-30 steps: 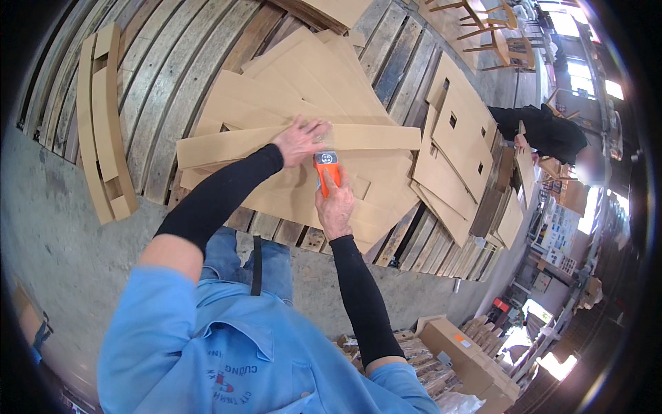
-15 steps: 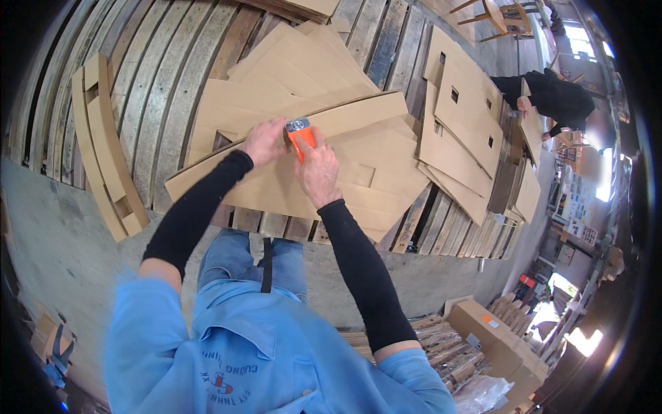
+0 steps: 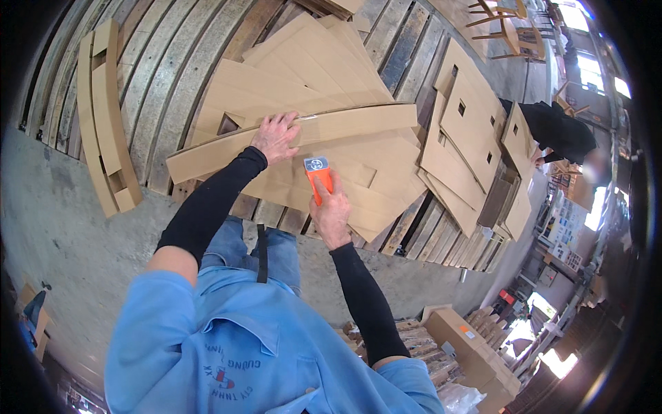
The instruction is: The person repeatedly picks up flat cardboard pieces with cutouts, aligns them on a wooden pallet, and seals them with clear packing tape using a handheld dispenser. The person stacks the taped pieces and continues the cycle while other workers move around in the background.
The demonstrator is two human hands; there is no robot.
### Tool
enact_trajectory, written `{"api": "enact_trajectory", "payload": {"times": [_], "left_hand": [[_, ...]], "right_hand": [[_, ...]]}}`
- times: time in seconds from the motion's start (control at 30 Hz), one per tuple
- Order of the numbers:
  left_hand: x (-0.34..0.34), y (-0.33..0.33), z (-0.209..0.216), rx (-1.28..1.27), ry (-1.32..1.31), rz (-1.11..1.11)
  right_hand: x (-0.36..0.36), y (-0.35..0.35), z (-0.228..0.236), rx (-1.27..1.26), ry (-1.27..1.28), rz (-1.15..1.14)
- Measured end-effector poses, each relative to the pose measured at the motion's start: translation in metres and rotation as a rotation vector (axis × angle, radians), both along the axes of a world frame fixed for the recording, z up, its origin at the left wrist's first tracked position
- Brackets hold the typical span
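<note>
Compared with the frame half a second back, the right hand (image 3: 332, 210) is sitting lower and further right, now apart from the left hand (image 3: 276, 136) instead of beside it; the orange tool is coming away from the strip's top edge toward the person. Left hand is lying flat, fingers spread, pressing on the long cardboard strip (image 3: 296, 138). Right hand is gripping the orange tape dispenser (image 3: 318, 175), fingers wrapped round its body, held upright over the lower cardboard sheets. The dispenser is showing an orange plastic body with a blue round label on a pale top. The strip is looking flat, tan, matte, with a glossy band of clear tape along its length. It is lying across a heap of flat brown cardboard cutouts (image 3: 469, 138) on a slatted wooden pallet floor (image 3: 172, 62). Curved cardboard pieces (image 3: 103, 117) are resting at far left.
</note>
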State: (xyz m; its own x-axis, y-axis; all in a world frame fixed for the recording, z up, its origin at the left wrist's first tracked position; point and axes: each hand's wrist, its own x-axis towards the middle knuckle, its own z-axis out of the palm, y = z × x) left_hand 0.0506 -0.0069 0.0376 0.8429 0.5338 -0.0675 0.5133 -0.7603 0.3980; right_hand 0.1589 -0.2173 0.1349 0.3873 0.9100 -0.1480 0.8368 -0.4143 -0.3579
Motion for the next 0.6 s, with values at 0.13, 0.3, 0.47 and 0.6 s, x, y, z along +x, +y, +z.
{"api": "enact_trajectory", "payload": {"times": [0.13, 0.3, 0.47, 0.6], "left_hand": [[0.008, -0.012, 0.007, 0.021, 0.020, 0.025], [0.036, -0.008, 0.011, 0.066, 0.002, -0.013], [0.052, 0.010, -0.012, -0.001, -0.012, -0.123], [0.055, -0.001, -0.008, 0.024, 0.061, -0.097]], "right_hand": [[-0.003, 0.024, -0.014, -0.046, -0.032, -0.020], [0.006, 0.052, -0.020, -0.037, -0.094, -0.032], [0.005, 0.072, -0.012, -0.064, -0.132, 0.016], [0.012, 0.064, -0.033, -0.098, -0.098, 0.114]]}}
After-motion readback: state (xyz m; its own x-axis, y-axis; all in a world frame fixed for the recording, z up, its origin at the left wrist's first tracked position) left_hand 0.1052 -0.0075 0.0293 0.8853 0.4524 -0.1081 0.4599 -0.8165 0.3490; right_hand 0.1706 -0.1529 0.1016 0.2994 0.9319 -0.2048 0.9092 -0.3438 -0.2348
